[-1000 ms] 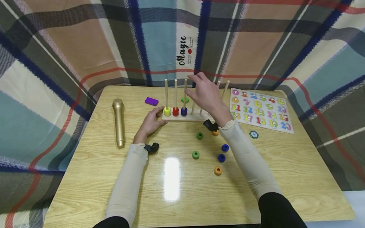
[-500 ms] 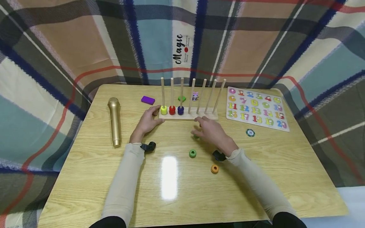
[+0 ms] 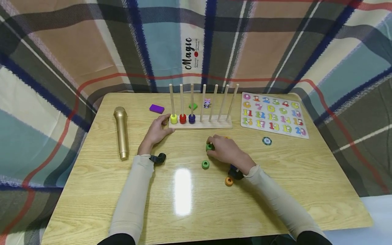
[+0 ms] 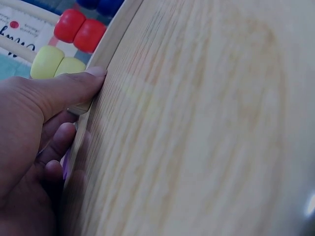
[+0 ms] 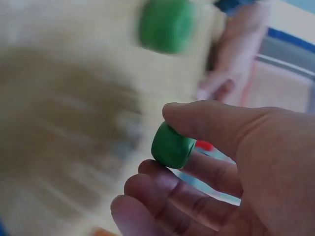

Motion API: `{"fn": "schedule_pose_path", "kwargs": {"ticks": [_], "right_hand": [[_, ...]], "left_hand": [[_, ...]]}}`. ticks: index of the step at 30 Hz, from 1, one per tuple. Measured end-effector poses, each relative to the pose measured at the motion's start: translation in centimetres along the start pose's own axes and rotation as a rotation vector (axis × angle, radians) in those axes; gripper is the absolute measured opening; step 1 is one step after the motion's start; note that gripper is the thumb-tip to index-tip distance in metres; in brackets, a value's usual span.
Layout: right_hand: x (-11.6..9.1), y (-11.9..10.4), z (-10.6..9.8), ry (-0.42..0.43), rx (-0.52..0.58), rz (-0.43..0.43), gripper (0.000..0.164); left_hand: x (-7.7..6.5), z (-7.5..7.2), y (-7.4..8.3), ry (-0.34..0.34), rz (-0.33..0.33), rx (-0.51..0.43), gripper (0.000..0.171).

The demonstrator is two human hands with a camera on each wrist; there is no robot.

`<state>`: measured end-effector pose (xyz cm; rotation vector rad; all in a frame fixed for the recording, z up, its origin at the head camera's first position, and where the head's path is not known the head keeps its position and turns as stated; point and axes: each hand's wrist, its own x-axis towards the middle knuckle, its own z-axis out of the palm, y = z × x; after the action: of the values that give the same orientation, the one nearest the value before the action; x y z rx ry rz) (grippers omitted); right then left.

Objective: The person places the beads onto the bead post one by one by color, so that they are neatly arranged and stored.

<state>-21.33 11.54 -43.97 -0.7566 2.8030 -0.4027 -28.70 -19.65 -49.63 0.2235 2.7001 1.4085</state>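
Observation:
A wooden peg stand (image 3: 211, 125) with several upright pegs stands toward the back of the table. Its three leftmost pegs carry yellow beads (image 3: 173, 119), red beads (image 3: 182, 119) and dark blue beads (image 3: 192, 119); the other pegs are bare. My left hand (image 3: 155, 132) holds the stand's left end, thumb along the front edge and fingers around the end. In front of the stand, my right hand (image 3: 226, 149) pinches a green bead (image 5: 172, 147) between thumb and fingers. A second green bead (image 3: 205, 164) lies just nearer to me.
An orange bead (image 3: 229, 181) lies below the right wrist. Further right are a round chip (image 3: 267, 141) and a number board (image 3: 275, 115). A gold microphone (image 3: 121, 132) lies at left. Behind the stand are a purple block (image 3: 157, 109), a green piece (image 3: 193, 106) and a small figure (image 3: 207, 103).
My right hand came down from above the pegs to the loose beads and now has a green bead pinched. My left hand stays at the stand's end.

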Motion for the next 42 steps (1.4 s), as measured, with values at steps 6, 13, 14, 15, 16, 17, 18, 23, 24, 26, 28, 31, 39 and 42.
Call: {"fn": "schedule_pose_path", "kwargs": {"ticks": [6, 13, 14, 15, 16, 17, 18, 23, 24, 26, 28, 31, 39, 42], "right_hand": [[0.5, -1.3, -5.6, 0.195, 0.114, -0.019, 0.036], [2.9, -2.2, -12.5, 0.526, 0.165, -0.071, 0.031], [3.4, -2.3, -13.1, 0.550, 0.170, -0.072, 0.031], [3.9, -2.3, -13.5, 0.568, 0.173, -0.073, 0.031], [4.3, -2.3, -13.8, 0.578, 0.177, -0.072, 0.032], [4.7, -2.2, -14.0, 0.575, 0.179, -0.065, 0.033], [5.1, -2.2, -14.1, 0.566, 0.179, -0.056, 0.034], [6.3, -1.9, -13.8, 0.525, 0.144, -0.011, 0.037], [6.4, -1.9, -13.7, 0.525, 0.131, -0.010, 0.037], [6.8, -1.8, -13.5, 0.525, 0.115, -0.010, 0.038], [7.0, -1.8, -13.4, 0.518, 0.107, -0.012, 0.038], [7.1, -1.6, -13.1, 0.484, 0.108, 0.004, 0.041], [5.4, -1.5, -11.7, 0.530, 0.119, -0.012, 0.060], [3.6, -1.9, -10.4, 0.564, 0.090, -0.063, 0.051]], "left_hand": [[-0.1, 0.0, 0.0, 0.003, -0.003, -0.008, 0.076], [-0.2, 0.0, 0.1, 0.001, 0.005, -0.024, 0.075], [-0.2, 0.0, 0.1, 0.003, 0.010, -0.024, 0.075], [-0.2, 0.0, 0.1, 0.002, 0.012, -0.026, 0.076], [-0.2, 0.1, 0.0, 0.001, 0.014, -0.025, 0.075], [-0.2, 0.1, 0.0, 0.001, 0.015, -0.027, 0.076], [-0.3, 0.1, 0.0, -0.001, 0.016, -0.029, 0.076], [-0.4, 0.1, -0.2, -0.008, 0.023, -0.019, 0.077], [-0.3, 0.1, -0.2, -0.008, 0.022, -0.014, 0.077], [-0.3, 0.0, -0.2, -0.006, 0.020, -0.008, 0.077], [-0.2, -0.1, -0.3, -0.004, 0.014, -0.005, 0.077], [-0.2, 0.0, -0.3, -0.002, 0.020, -0.003, 0.077], [-0.3, 0.1, -0.4, 0.002, 0.023, 0.003, 0.075], [-0.3, 0.1, -0.4, 0.000, 0.023, 0.001, 0.076]]}}
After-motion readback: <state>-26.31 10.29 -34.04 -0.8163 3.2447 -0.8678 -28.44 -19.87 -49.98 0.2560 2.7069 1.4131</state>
